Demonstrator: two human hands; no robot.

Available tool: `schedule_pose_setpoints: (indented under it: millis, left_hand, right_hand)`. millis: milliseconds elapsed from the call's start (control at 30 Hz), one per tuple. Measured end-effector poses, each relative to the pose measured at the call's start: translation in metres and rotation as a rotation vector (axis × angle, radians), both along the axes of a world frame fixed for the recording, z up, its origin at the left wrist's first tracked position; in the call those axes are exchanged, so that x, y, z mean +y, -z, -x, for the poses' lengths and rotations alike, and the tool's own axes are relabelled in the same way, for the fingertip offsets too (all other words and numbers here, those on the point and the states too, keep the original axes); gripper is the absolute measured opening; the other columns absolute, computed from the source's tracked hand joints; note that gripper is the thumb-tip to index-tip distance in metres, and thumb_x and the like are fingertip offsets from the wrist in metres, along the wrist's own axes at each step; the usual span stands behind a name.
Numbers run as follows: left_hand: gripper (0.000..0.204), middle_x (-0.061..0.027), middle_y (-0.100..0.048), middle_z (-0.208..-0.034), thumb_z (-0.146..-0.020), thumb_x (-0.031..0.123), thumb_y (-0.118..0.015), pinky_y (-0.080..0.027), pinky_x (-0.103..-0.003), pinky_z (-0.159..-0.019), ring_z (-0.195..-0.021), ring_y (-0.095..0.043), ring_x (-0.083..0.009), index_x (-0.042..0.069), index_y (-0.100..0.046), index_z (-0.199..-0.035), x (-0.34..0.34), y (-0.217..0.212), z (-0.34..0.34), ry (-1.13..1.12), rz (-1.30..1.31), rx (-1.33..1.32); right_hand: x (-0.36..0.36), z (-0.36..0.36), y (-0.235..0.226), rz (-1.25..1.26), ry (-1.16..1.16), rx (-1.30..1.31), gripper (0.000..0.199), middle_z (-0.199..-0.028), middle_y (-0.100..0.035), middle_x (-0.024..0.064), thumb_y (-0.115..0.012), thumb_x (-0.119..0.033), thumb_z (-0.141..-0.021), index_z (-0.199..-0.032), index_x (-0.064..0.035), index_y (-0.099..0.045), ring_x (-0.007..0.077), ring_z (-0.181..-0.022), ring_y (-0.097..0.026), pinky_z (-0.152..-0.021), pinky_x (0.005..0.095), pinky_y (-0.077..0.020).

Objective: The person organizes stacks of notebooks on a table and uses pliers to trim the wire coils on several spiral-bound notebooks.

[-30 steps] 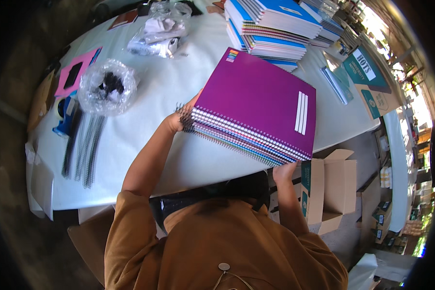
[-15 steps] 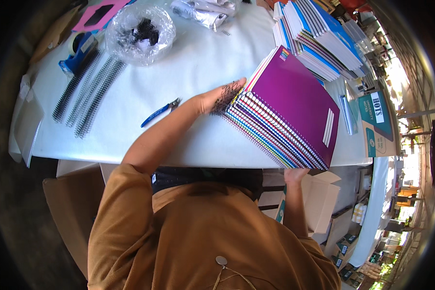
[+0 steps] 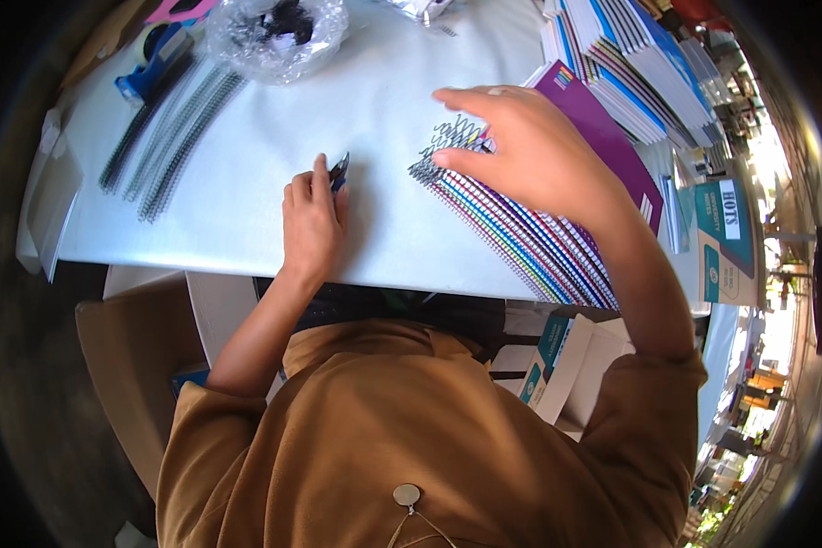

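Spiral notebooks (image 3: 525, 233) lie stacked at the front edge of the surface (image 3: 237, 215); the right hand (image 3: 541, 151) spans them, fingers apart. The left hand (image 3: 311, 219) touches blue-handled cutters (image 3: 340, 170), grip unclear. Nudging might topple them.

The torso is covered by a loose, plain brown top (image 3: 484, 429), its fabric drawn into soft folds. The left sleeve (image 3: 208, 438) and the right sleeve (image 3: 656, 402) are cut wide and ended near the elbow; the left hand (image 3: 310, 224) and the right hand (image 3: 539, 151) are left uncovered. At the chest, a pale, round disc (image 3: 406, 495) is seen, joined to a thin, light cord (image 3: 436, 531) split into two strands.
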State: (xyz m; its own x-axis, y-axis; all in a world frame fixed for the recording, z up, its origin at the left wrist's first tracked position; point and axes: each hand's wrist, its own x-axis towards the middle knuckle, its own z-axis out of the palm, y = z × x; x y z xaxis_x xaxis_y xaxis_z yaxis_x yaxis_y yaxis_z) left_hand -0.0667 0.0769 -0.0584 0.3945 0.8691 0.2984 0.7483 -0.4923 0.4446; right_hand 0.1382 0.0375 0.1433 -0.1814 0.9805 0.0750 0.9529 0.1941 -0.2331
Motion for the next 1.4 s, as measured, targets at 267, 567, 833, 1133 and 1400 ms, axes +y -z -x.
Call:
schedule_pose_setpoints:
  millis: [267,567,833,1133,1400]
  left_hand:
    - [0.041,-0.0146,-0.059,-0.094,-0.094,0.036,-0.039,-0.051,-0.05,-0.075,-0.084,-0.061,-0.0286,0.007,-0.05,-0.12,-0.038,-0.071,-0.02,0.148,2.036,-1.598]
    - [0.051,-0.0108,-0.056,-0.102,-0.099,0.046,-0.027,-0.053,-0.046,-0.081,-0.101,-0.059,-0.026,0.008,-0.042,-0.129,-0.06,-0.083,-0.054,0.594,2.05,-1.437]
    - [0.055,-0.0116,-0.058,-0.1,-0.098,0.046,-0.027,-0.054,-0.04,-0.073,-0.094,-0.061,-0.0248,0.002,-0.046,-0.125,-0.057,-0.083,-0.056,0.524,1.961,-1.398]
    - [0.052,-0.0087,-0.059,-0.098,-0.098,0.046,-0.03,-0.051,-0.039,-0.073,-0.091,-0.06,-0.0211,0.004,-0.05,-0.119,-0.05,-0.092,-0.055,0.452,1.988,-1.296]
    - [0.053,-0.0097,-0.057,-0.094,-0.098,0.045,-0.028,-0.052,-0.036,-0.067,-0.085,-0.06,-0.0215,0.001,-0.05,-0.118,-0.047,-0.093,-0.058,0.383,1.971,-1.276]
  right_hand:
    - [0.056,0.001,0.021,0.524,-0.044,-0.235,0.024,-0.081,-0.068,0.0167,-0.074,-0.018,-0.07,-0.087,-0.0017,-0.071,0.0267,-0.078,-0.066,-0.072,0.0345,-0.0501]
    - [0.063,-0.012,0.021,0.549,-0.018,0.07,0.019,-0.066,-0.065,0.0132,-0.071,-0.012,-0.068,-0.077,0.0039,-0.07,0.0172,-0.059,-0.059,-0.06,0.0305,-0.0464]
    - [0.062,-0.01,0.027,0.498,0.022,0.005,0.024,-0.065,-0.064,0.0171,-0.073,-0.017,-0.067,-0.076,0.0047,-0.07,0.0211,-0.059,-0.061,-0.06,0.0323,-0.0472]
    - [0.062,-0.012,0.021,0.504,0.009,0.068,0.022,-0.068,-0.065,0.017,-0.074,-0.016,-0.068,-0.076,0.0046,-0.07,0.0223,-0.059,-0.061,-0.06,0.0324,-0.0474]
    - [0.062,-0.015,0.022,0.494,-0.024,0.094,0.021,-0.069,-0.065,0.0169,-0.073,-0.015,-0.069,-0.078,0.0038,-0.07,0.0216,-0.062,-0.062,-0.063,0.0315,-0.0484]
